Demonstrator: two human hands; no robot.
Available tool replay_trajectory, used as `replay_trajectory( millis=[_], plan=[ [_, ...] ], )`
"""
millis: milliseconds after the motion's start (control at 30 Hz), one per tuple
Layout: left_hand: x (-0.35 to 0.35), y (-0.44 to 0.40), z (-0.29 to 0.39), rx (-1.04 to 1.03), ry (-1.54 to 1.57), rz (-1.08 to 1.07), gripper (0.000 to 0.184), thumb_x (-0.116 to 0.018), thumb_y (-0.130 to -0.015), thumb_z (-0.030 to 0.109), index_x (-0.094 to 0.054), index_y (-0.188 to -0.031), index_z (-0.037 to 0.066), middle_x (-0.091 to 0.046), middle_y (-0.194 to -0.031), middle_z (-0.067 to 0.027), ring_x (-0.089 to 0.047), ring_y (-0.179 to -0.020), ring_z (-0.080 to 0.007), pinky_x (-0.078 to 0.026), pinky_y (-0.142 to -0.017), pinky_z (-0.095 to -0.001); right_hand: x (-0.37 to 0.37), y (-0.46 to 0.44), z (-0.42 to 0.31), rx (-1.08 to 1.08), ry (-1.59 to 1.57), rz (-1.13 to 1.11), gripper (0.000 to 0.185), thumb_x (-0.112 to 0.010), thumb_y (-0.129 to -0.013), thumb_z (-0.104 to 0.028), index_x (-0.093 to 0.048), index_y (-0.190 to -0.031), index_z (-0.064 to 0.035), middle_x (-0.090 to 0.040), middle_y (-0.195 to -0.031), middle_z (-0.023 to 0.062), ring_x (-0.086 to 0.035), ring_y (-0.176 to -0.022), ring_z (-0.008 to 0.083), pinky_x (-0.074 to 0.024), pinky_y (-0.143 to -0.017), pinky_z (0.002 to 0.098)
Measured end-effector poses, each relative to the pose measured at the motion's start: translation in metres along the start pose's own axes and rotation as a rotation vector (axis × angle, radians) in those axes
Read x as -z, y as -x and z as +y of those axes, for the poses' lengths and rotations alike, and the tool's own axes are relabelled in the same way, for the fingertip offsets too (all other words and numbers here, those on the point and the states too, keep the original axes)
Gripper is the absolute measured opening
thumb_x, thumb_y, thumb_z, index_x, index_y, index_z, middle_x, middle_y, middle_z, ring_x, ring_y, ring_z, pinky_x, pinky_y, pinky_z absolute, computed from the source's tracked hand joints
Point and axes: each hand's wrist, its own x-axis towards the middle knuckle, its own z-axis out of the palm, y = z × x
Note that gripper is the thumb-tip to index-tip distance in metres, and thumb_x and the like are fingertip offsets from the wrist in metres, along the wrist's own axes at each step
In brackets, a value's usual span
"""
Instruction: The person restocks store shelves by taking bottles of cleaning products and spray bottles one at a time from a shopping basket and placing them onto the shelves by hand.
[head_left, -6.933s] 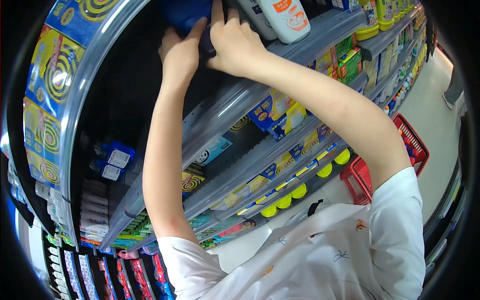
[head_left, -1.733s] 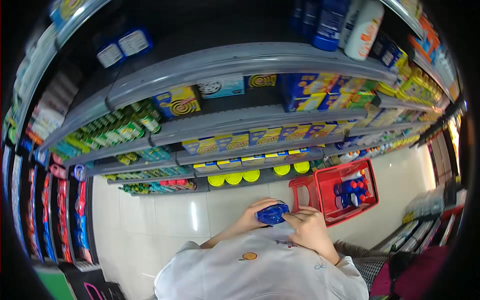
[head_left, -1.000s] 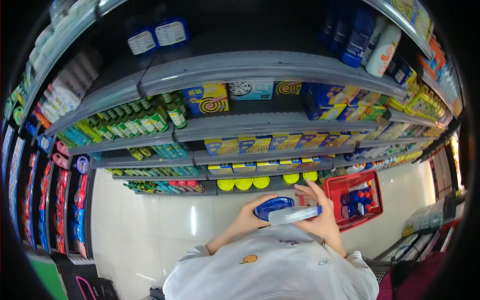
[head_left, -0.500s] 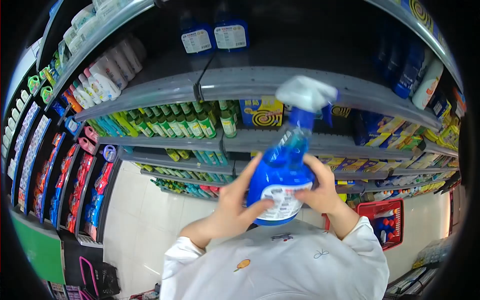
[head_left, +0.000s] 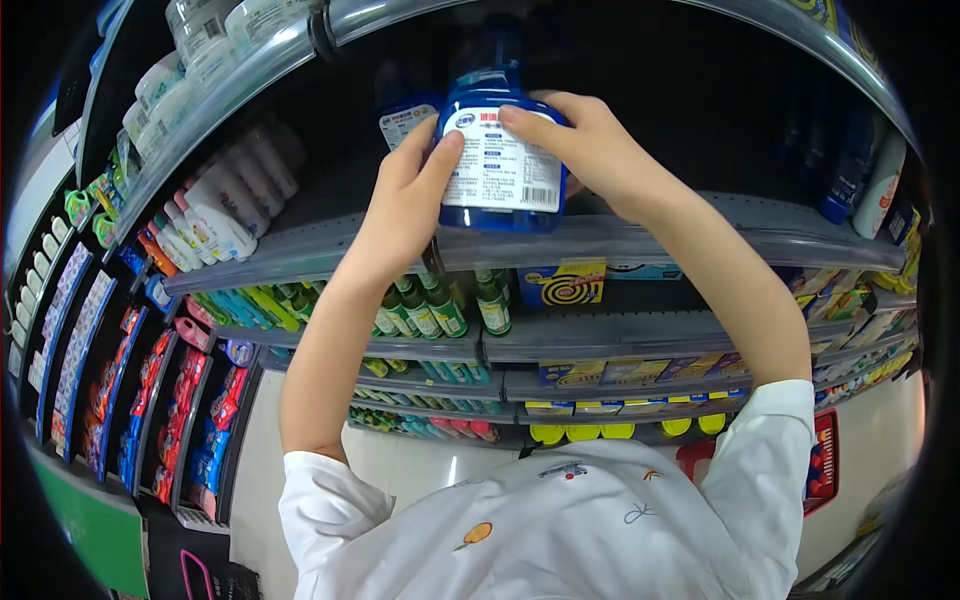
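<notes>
Blue bottle (head_left: 503, 165) | between left grip (head_left: 402, 205) and right grip (head_left: 596, 150) | both clasping its sides

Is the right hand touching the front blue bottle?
Touching: the head view shows the right hand with its thumb on the front blue bottle.

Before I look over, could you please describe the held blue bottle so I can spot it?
Find the grey-edged shelf across the upper view. There, the left hand and right hand have a grip on a blue bottle with a white label. Unlike the similar bottle to its left, partly hidden, this one is held and shows its barcode.
</notes>
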Motion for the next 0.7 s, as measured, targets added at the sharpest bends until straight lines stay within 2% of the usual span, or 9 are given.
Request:
replay_trajectory(
  millis=[100, 133, 233, 267, 367, 433, 567, 633, 700],
  plan=[
    [0.007, -0.015, -0.010, 0.151, 0.036, -0.106, 0.055, -0.058, -0.092, 0.029, -0.041, -0.130, -0.006, -0.060, -0.107, -0.0136, -0.058, -0.093, -0.0139, -0.049, -0.076, -0.0267, 0.002, -0.020, 0.006, 0.012, 0.050, -0.046, 0.078, -0.061, -0.085, -0.050, -0.042, -0.133, 0.0079, -0.063, -0.099, 0.0227, -0.067, -0.087, 0.0232, -0.0562, -0.067, 0.0320],
    [0.008, -0.022, -0.023, 0.077, 0.048, -0.144, 0.064, -0.064, -0.087, 0.031, -0.037, -0.131, -0.007, -0.059, -0.110, -0.0164, -0.059, -0.095, -0.0164, -0.050, -0.074, -0.0275, 0.002, -0.025, 0.007, 0.006, 0.056, -0.045, 0.077, -0.063, -0.083, -0.049, -0.043, -0.133, 0.0069, -0.064, -0.101, 0.0230, -0.068, -0.084, 0.0239, -0.0561, -0.068, 0.0317],
    [0.013, -0.033, -0.028, 0.096, -0.010, -0.139, 0.070, -0.068, -0.085, 0.030, -0.034, -0.133, -0.008, -0.057, -0.115, -0.0193, -0.058, -0.103, -0.0206, -0.049, -0.083, -0.0299, 0.003, -0.038, 0.007, 0.015, 0.117, -0.097, 0.077, -0.064, -0.082, -0.049, -0.043, -0.133, 0.0047, -0.063, -0.106, 0.0219, -0.067, -0.090, 0.0250, -0.0555, -0.072, 0.0349],
    [0.015, -0.041, -0.039, -0.006, -0.017, -0.141, 0.078, -0.070, -0.083, 0.029, -0.029, -0.136, -0.010, -0.054, -0.119, -0.0220, -0.055, -0.111, -0.0247, -0.044, -0.092, -0.0328, 0.003, -0.042, 0.008, 0.019, 0.136, -0.084, 0.076, -0.065, -0.082, -0.047, -0.044, -0.133, 0.0042, -0.063, -0.108, 0.0213, -0.066, -0.093, 0.0252, -0.0546, -0.075, 0.0357],
    [0.018, -0.056, -0.051, -0.003, -0.129, -0.104, 0.078, -0.072, -0.080, 0.026, -0.029, -0.135, -0.010, -0.053, -0.121, -0.0237, -0.052, -0.115, -0.0269, -0.040, -0.098, -0.0341, -0.001, -0.064, 0.023, 0.057, 0.177, -0.052, 0.070, -0.067, -0.082, -0.043, -0.047, -0.132, 0.0019, -0.062, -0.113, 0.0196, -0.064, -0.100, 0.0267, -0.0515, -0.084, 0.0367],
    [0.018, -0.063, -0.066, -0.019, -0.129, -0.075, 0.078, -0.073, -0.079, 0.022, -0.030, -0.135, -0.011, -0.053, -0.120, -0.0235, -0.053, -0.114, -0.0272, -0.041, -0.097, -0.0340, -0.003, -0.087, 0.046, 0.127, 0.174, -0.035, 0.066, -0.070, -0.080, -0.039, -0.051, -0.129, -0.0004, -0.062, -0.114, 0.0186, -0.062, -0.104, 0.0286, -0.0492, -0.089, 0.0356],
    [0.021, -0.071, -0.066, -0.049, -0.237, -0.127, 0.080, -0.076, -0.076, 0.019, -0.030, -0.135, -0.010, -0.054, -0.120, -0.0225, -0.054, -0.112, -0.0278, -0.043, -0.095, -0.0342, -0.002, -0.093, 0.053, 0.190, 0.212, -0.112, 0.067, -0.069, -0.082, -0.035, -0.045, -0.133, 0.0020, -0.058, -0.120, 0.0217, -0.058, -0.111, 0.0287, -0.0453, -0.095, 0.0342],
    [0.024, -0.074, -0.074, -0.105, -0.319, -0.087, 0.082, -0.078, -0.074, 0.022, -0.033, -0.134, -0.011, -0.057, -0.116, -0.0242, -0.057, -0.107, -0.0291, -0.046, -0.091, -0.0350, -0.002, -0.087, 0.046, 0.168, 0.256, -0.117, 0.070, -0.068, -0.084, -0.034, -0.039, -0.136, 0.0034, -0.053, -0.126, 0.0227, -0.053, -0.118, 0.0268, -0.0417, -0.099, 0.0333],
    [0.025, -0.076, -0.074, -0.117, -0.441, -0.058, 0.081, -0.079, -0.073, 0.024, -0.036, -0.131, -0.012, -0.058, -0.113, -0.0263, -0.059, -0.105, -0.0303, -0.047, -0.089, -0.0350, -0.002, -0.091, 0.048, 0.156, 0.356, -0.113, 0.072, -0.064, -0.086, -0.040, -0.037, -0.138, 0.0030, -0.046, -0.132, 0.0244, -0.050, -0.120, 0.0304, -0.0411, -0.100, 0.0359]
  ],
)
